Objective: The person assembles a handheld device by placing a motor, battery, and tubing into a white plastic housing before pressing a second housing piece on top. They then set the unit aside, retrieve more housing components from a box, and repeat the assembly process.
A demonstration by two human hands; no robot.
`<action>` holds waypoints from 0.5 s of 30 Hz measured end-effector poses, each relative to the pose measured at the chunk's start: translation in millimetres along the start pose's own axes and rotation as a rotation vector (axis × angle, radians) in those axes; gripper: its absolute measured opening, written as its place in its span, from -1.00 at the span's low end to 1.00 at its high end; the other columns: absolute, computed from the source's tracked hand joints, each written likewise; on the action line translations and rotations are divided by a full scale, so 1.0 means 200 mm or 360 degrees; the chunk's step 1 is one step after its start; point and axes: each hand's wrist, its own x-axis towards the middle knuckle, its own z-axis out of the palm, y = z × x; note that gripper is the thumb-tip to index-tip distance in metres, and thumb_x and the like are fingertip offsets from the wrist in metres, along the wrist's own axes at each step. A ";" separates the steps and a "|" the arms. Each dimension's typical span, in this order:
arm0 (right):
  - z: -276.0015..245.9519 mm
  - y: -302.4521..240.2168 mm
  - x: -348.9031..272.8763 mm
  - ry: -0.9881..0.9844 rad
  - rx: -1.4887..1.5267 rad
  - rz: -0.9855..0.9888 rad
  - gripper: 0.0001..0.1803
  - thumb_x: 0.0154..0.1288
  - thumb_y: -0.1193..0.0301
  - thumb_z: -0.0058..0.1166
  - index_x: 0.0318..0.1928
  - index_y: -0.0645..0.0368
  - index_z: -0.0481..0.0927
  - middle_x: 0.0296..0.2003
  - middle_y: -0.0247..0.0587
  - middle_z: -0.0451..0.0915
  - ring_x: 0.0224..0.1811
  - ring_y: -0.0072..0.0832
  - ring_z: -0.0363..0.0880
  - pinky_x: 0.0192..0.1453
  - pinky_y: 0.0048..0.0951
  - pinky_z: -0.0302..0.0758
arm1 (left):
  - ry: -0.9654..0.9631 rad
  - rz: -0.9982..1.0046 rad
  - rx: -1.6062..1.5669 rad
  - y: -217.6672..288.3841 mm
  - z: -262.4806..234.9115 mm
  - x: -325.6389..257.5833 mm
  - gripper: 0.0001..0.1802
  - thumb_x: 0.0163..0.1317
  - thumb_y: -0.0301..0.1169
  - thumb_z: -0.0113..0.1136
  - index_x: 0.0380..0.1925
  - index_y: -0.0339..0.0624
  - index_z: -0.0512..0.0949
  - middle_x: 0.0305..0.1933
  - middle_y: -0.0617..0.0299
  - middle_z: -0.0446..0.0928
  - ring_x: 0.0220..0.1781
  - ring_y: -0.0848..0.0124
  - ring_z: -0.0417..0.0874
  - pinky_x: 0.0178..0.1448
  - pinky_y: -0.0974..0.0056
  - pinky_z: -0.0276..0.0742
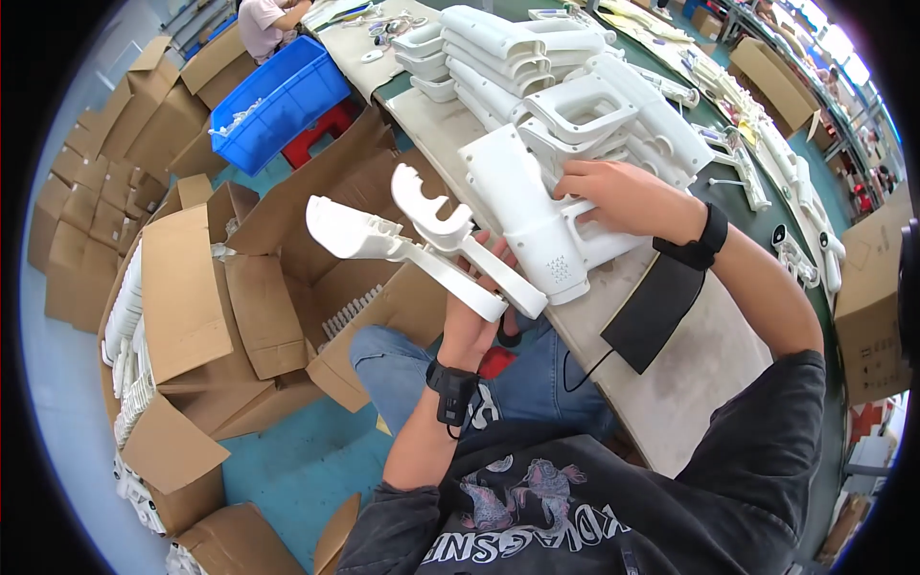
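Note:
My left hand (470, 321) is closed around the lower ends of two long white plastic shell parts (350, 228), held side by side over the table's left edge. Their wider, notched ends point up and left. My right hand (628, 196) has its fingers curled on a white gun-shaped plastic housing (537, 230), near its handle opening. That housing lies at the table edge, with a patch of small holes at its near end. Just beyond it rises a pile of similar white plastic shells (498, 48). My right thumb is partly hidden.
A black flat pad (654, 311) with a cable lies on the table (695, 402). Open cardboard boxes (268, 316) holding white parts stand to the left. Beyond them is a blue bin (283, 105) on a red stool (331, 129). More white parts (743, 172) line the right.

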 end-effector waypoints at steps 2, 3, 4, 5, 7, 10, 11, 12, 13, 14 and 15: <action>0.00 0.00 0.00 -0.0129 0.0021 0.0097 -0.61 0.12 0.54 0.28 0.02 0.14 0.61 -0.07 -0.20 0.58 0.12 -0.12 0.59 0.17 -0.16 0.56 | -0.0037 0.0002 -0.0082 -0.01 -0.02 0.00 -0.25 0.38 -0.51 0.30 0.49 -0.18 0.16 0.52 -0.10 0.28 0.54 0.03 0.37 0.50 -0.06 0.51; 0.02 0.01 -0.01 -0.0012 -0.0126 0.0008 -0.62 0.14 0.51 0.29 0.01 0.14 0.61 -0.07 -0.20 0.59 0.12 -0.13 0.59 0.17 -0.17 0.56 | -0.0073 0.0007 -0.0166 -0.01 -0.02 0.00 -0.25 0.38 -0.50 0.30 0.49 -0.18 0.17 0.53 -0.09 0.28 0.53 0.02 0.38 0.50 -0.08 0.51; 0.03 0.02 -0.02 0.0100 -0.0274 -0.0081 -0.64 0.16 0.48 0.30 0.01 0.14 0.61 -0.07 -0.21 0.59 0.12 -0.14 0.58 0.18 -0.18 0.56 | -0.0073 0.0003 -0.0172 -0.01 -0.01 -0.01 -0.25 0.38 -0.50 0.30 0.49 -0.18 0.17 0.53 -0.09 0.28 0.53 0.02 0.38 0.50 -0.08 0.51; 0.03 0.03 -0.05 0.0094 -0.0275 -0.0077 -0.64 0.16 0.48 0.30 0.01 0.14 0.61 -0.07 -0.21 0.59 0.12 -0.14 0.58 0.18 -0.18 0.56 | -0.0100 -0.0014 -0.0228 -0.01 0.00 -0.01 -0.24 0.38 -0.49 0.30 0.50 -0.18 0.16 0.54 -0.09 0.25 0.54 0.01 0.36 0.50 -0.08 0.50; 0.02 0.05 -0.11 0.0350 -0.0526 -0.0082 -0.66 0.21 0.42 0.31 0.01 0.15 0.62 0.00 -0.19 0.61 0.13 -0.13 0.59 0.21 -0.17 0.56 | -0.0128 -0.0043 -0.0289 -0.01 0.03 -0.02 -0.23 0.39 -0.48 0.30 0.50 -0.18 0.15 0.55 -0.09 0.23 0.55 0.00 0.34 0.50 -0.08 0.49; 0.04 -0.11 -0.22 0.0300 -0.0119 -0.0151 -0.53 0.22 0.38 0.33 0.14 0.16 0.59 0.14 -0.13 0.58 0.22 -0.09 0.54 0.31 -0.12 0.50 | -0.0134 -0.0001 -0.0348 0.00 0.02 -0.02 -0.19 0.39 -0.46 0.30 0.54 -0.17 0.10 0.59 -0.09 0.17 0.59 -0.03 0.28 0.49 -0.13 0.49; 0.07 -0.17 -0.27 0.0293 -0.0116 -0.0146 -0.53 0.22 0.38 0.33 0.14 0.16 0.59 0.14 -0.13 0.58 0.22 -0.09 0.54 0.31 -0.12 0.50 | -0.0144 0.0065 -0.0229 0.00 0.04 -0.02 -0.17 0.39 -0.46 0.30 0.55 -0.17 0.08 0.60 -0.09 0.14 0.60 -0.04 0.25 0.49 -0.15 0.49; 0.11 -0.23 -0.31 0.0308 -0.0111 -0.0051 -0.47 0.22 0.40 0.34 0.21 0.17 0.55 0.18 -0.10 0.55 0.27 -0.08 0.49 0.36 -0.11 0.45 | -0.0153 0.0131 -0.0108 0.01 0.05 -0.01 -0.14 0.38 -0.47 0.30 0.57 -0.17 0.05 0.61 -0.09 0.11 0.61 -0.06 0.22 0.49 -0.17 0.49; 0.12 -0.26 -0.35 0.0329 -0.0117 0.0059 -0.40 0.22 0.41 0.34 0.28 0.17 0.51 0.23 -0.08 0.52 0.32 -0.07 0.45 0.41 -0.09 0.41 | -0.0164 0.0115 -0.0113 0.02 0.09 -0.01 -0.14 0.38 -0.47 0.30 0.57 -0.17 0.05 0.61 -0.09 0.11 0.61 -0.06 0.22 0.49 -0.17 0.49; 0.15 -0.24 -0.37 0.0270 -0.0178 0.0081 -0.28 0.17 0.45 0.35 0.37 0.17 0.44 0.26 -0.07 0.49 0.38 -0.05 0.38 0.47 -0.09 0.33 | -0.0156 0.0078 -0.0097 0.05 0.13 -0.01 -0.14 0.38 -0.48 0.30 0.57 -0.18 0.04 0.62 -0.09 0.09 0.61 -0.06 0.21 0.48 -0.20 0.49; 0.17 -0.22 -0.39 0.0268 -0.0179 0.0105 -0.28 0.17 0.45 0.35 0.37 0.17 0.44 0.26 -0.07 0.49 0.38 -0.05 0.38 0.47 -0.09 0.33 | -0.0147 0.0041 -0.0079 0.06 0.16 -0.01 -0.13 0.37 -0.50 0.29 0.57 -0.19 0.03 0.63 -0.10 0.06 0.61 -0.06 0.21 0.47 -0.23 0.50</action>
